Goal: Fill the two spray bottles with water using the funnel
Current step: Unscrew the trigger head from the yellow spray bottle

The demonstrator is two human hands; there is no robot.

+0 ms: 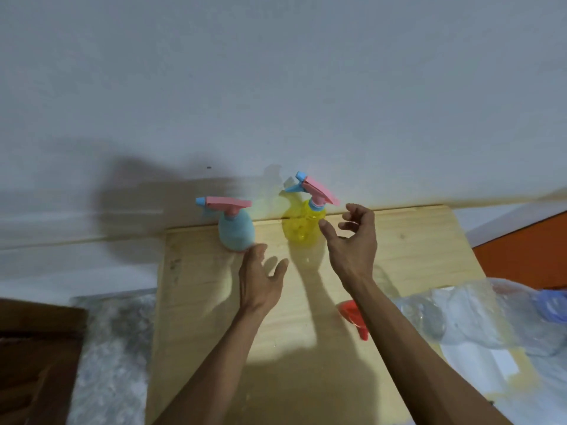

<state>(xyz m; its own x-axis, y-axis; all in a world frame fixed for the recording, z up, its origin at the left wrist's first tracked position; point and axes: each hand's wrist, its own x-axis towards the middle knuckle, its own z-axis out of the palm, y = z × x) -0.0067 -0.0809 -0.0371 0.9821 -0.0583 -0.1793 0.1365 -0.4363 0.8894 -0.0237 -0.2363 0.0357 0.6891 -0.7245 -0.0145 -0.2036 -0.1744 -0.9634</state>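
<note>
Both hands open nr bottles, L hand (260, 280), R hand (352, 243)

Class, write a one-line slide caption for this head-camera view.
Both open hands, left hand and right hand, reach toward capped blue bottle and yellow bottle.

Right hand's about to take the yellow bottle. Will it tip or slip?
The yellow bottle looks like thin see-through plastic, so probably light. Its sprayer head juts to one side, so a knock up there might tip it. The rounded body may slip; the right hand should probably take the neck.
</note>
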